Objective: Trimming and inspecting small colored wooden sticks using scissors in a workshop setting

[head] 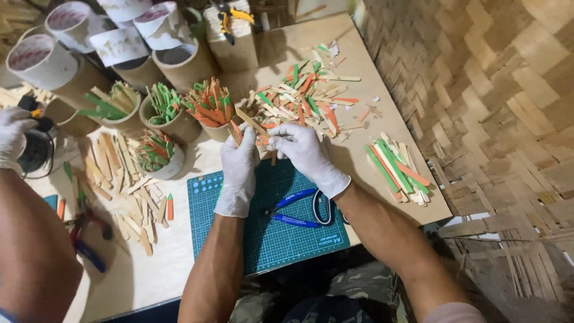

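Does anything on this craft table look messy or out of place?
Yes. Loose sticks lie scattered beyond the hands, not in the tubes. Blue pliers lie on the mat under the right hand.

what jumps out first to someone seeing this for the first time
Two white-gloved hands, left hand and right hand, meet over a green cutting mat, pinching plain wooden sticks. Behind them lies a heap of orange, green and plain sticks; blue-handled pliers rest on the mat.

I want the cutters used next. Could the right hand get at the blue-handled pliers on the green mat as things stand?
Probably yes: the blue-handled pliers lie uncovered on the green mat, just below the right hand. That hand holds wooden sticks together with the left hand.
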